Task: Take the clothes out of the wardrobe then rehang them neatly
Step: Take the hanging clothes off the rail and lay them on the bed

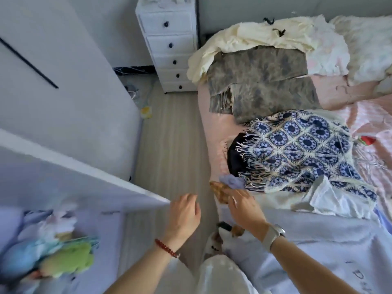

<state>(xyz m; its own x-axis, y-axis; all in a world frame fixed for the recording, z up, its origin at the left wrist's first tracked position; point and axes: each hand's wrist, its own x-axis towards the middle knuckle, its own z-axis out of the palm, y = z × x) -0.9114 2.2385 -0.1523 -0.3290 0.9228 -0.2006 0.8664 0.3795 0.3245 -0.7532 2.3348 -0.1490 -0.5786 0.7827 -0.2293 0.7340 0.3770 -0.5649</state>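
Overhead: two hands [185,213] [244,205] (both loose), four garments [297,149].

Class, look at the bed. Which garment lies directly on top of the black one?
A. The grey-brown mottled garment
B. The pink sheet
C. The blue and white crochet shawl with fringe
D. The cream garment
C: the shawl covers most of the black garment, whose edge shows under the fringe; the cream garment and the mottled garment lie farther up the bed.
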